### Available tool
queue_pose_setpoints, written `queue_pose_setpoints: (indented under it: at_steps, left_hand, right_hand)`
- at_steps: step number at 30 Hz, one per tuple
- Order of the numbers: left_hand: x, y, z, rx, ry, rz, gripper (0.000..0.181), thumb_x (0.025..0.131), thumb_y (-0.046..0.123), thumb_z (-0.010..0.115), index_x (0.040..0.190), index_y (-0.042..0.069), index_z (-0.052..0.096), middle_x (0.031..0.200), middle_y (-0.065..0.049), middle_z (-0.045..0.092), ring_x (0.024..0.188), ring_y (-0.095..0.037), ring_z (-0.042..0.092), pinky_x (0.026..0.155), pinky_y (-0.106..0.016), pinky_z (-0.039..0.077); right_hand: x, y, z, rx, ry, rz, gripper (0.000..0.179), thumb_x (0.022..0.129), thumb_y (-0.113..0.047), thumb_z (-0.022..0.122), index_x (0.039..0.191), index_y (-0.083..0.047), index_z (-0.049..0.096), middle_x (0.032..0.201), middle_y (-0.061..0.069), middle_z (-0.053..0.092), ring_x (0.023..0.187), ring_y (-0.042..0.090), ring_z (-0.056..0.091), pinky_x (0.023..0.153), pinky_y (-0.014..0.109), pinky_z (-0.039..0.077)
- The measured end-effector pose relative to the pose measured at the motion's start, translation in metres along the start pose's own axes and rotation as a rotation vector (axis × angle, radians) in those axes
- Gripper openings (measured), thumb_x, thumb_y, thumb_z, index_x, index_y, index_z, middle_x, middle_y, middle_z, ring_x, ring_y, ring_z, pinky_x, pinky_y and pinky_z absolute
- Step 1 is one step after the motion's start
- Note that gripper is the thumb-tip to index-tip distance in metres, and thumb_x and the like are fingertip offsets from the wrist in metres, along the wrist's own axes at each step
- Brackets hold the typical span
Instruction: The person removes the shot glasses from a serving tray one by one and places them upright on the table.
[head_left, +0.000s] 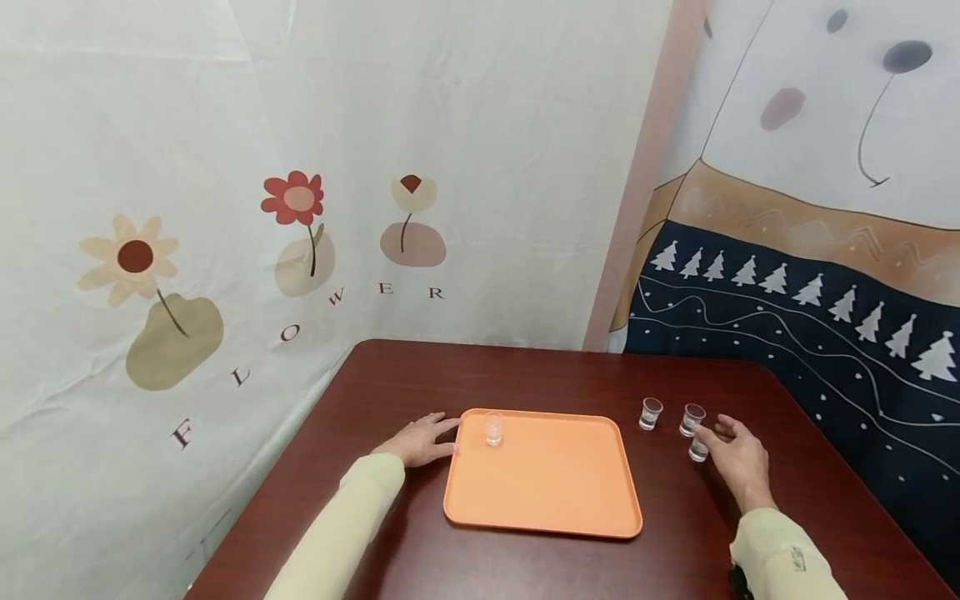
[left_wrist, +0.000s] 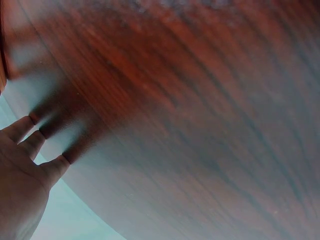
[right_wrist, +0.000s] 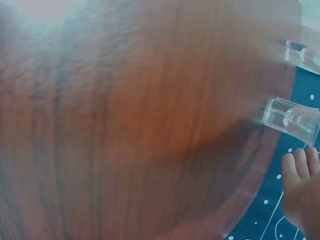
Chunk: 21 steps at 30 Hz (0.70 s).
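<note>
My left hand (head_left: 417, 442) lies at the left edge of an orange tray (head_left: 547, 479), fingers spread, with the fingertips at its rim. On the tray's far left part stands a small clear shot glass (head_left: 493, 430). To the right of the tray, my right hand (head_left: 738, 460) is at the nearest of three more glasses, its thumb overlapping that shot glass (head_left: 698, 451) in the head view. In the right wrist view, straight fingers (right_wrist: 300, 167) show just below a glass (right_wrist: 290, 119). Just behind stand a second glass (head_left: 692, 418) and a third glass (head_left: 650, 413).
Everything stands on a dark red-brown wooden table (head_left: 510, 571) with rounded corners. A white cloth with printed flowers (head_left: 517, 167) hangs behind and to the left. On the right hangs a dark blue cloth with white trees (head_left: 825, 350).
</note>
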<state>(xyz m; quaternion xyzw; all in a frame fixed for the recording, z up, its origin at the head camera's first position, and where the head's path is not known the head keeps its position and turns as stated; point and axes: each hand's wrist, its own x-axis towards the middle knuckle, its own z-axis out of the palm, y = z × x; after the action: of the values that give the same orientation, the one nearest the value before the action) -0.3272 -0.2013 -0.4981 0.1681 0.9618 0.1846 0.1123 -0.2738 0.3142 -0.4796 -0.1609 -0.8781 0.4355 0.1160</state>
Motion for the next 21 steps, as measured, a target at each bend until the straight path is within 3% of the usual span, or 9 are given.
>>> queue_pose_setpoints:
  at_steps: [12, 17, 21]
  left_hand:
    - [-0.001, 0.001, -0.001, -0.007, -0.006, -0.014, 0.061, 0.098, 0.048, 0.059, 0.152, 0.023, 0.044, 0.157, -0.019, 0.033, 0.146, -0.037, 0.026, 0.116, -0.057, 0.020]
    - [-0.003, 0.003, -0.001, -0.003, -0.005, -0.014, 0.061, 0.098, 0.048, 0.059, 0.152, 0.023, 0.044, 0.156, -0.019, 0.033, 0.146, -0.037, 0.026, 0.116, -0.057, 0.020]
    - [-0.004, 0.003, -0.001, -0.003, -0.002, -0.011, 0.061, 0.098, 0.047, 0.059, 0.151, 0.023, 0.045, 0.156, -0.019, 0.033, 0.145, -0.037, 0.026, 0.115, -0.057, 0.020]
  right_hand:
    - [0.003, -0.034, 0.009, 0.056, 0.115, -0.085, 0.069, 0.097, -0.041, 0.064, 0.146, 0.003, 0.045, 0.140, 0.028, 0.050, 0.128, 0.042, 0.048, 0.106, 0.054, 0.038]
    - [0.001, -0.049, 0.023, 0.107, 0.113, -0.118, 0.067, 0.096, -0.041, 0.064, 0.146, 0.000, 0.046, 0.141, 0.024, 0.051, 0.129, 0.039, 0.049, 0.104, 0.052, 0.041]
    - [-0.002, -0.060, 0.037, 0.124, 0.101, -0.151, 0.066, 0.095, -0.041, 0.066, 0.144, 0.000, 0.049, 0.141, 0.023, 0.052, 0.129, 0.038, 0.049, 0.108, 0.052, 0.037]
